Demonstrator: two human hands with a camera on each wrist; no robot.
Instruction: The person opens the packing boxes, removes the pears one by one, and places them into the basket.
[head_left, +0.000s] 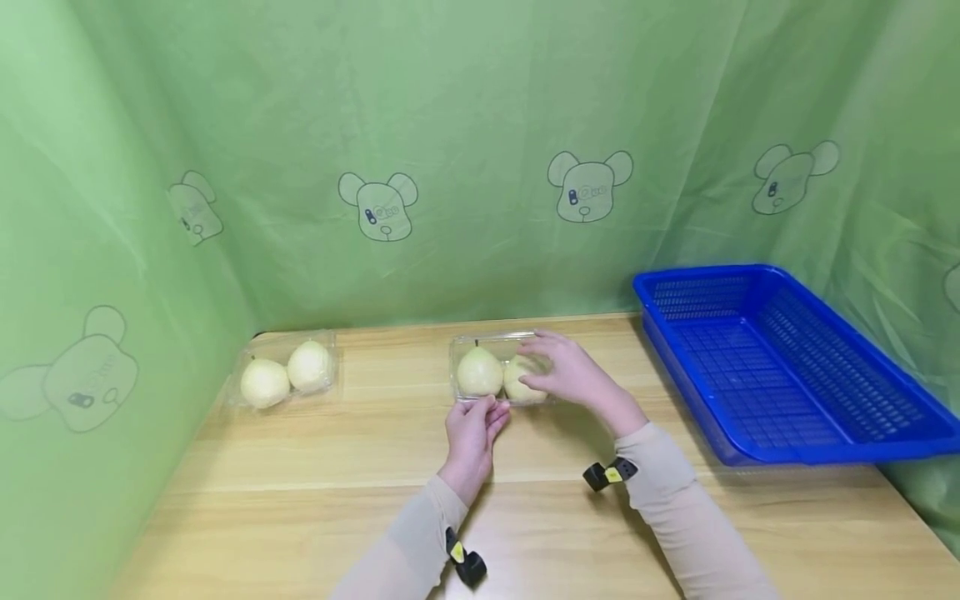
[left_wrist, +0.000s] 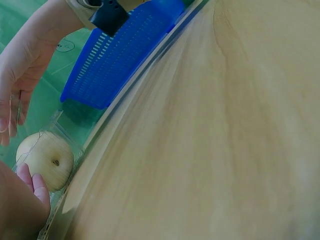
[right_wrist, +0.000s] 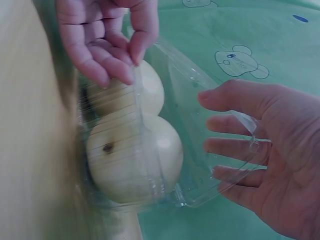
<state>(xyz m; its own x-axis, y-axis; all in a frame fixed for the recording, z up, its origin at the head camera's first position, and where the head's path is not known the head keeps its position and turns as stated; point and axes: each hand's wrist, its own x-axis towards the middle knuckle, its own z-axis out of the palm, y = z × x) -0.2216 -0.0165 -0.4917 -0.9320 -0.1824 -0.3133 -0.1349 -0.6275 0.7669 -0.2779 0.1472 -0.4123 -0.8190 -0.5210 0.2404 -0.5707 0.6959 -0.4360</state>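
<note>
Two pale yellow pears (head_left: 480, 372) sit side by side in a clear plastic clamshell box (right_wrist: 135, 102) at the table's back middle. My left hand (head_left: 471, 437) pinches the box's front rim between thumb and fingers. In the right wrist view the clear lid (right_wrist: 192, 150) stands raised and tilted at the far side of the pears. My right hand (right_wrist: 280, 145) is at that lid, its fingers spread and showing through the plastic, the thumb held apart from them. From the head view, the right hand (head_left: 570, 371) partly hides the right pear.
Another clear plastic box (head_left: 333, 342) with two pears (head_left: 265, 383) stands at the back left. A blue perforated basket (head_left: 817, 455) fills the right side of the table. Green curtain (head_left: 480, 250) hangs close behind and along both sides.
</note>
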